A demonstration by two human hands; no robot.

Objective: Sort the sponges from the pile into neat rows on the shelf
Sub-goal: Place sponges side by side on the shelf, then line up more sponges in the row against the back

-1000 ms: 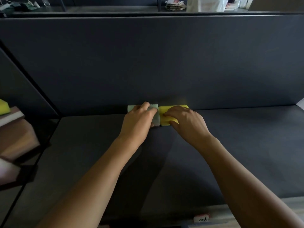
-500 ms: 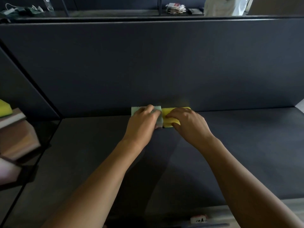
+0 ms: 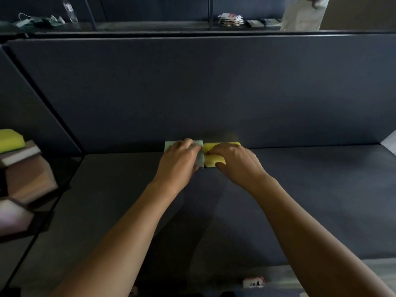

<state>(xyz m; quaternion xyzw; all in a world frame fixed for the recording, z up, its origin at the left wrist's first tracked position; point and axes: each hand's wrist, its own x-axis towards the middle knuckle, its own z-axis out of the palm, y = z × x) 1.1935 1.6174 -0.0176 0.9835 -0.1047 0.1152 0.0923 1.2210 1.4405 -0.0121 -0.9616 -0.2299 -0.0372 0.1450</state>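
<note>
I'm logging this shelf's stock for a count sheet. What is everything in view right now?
pale green sponge: one, pale green, at the back of the shelf, just left of the yellow one
yellow sponge: one, yellow, by the back panel
shelf: one, dark grey, under both sponges
sponge stack: one, yellow on top, brownish and pale below, blurred, far left compartment
paper bundle: one, white with red, upper level
bottle: one, clear, upper level, left
left hand: one, grips the pale green sponge
right hand: one, grips the yellow sponge
</note>
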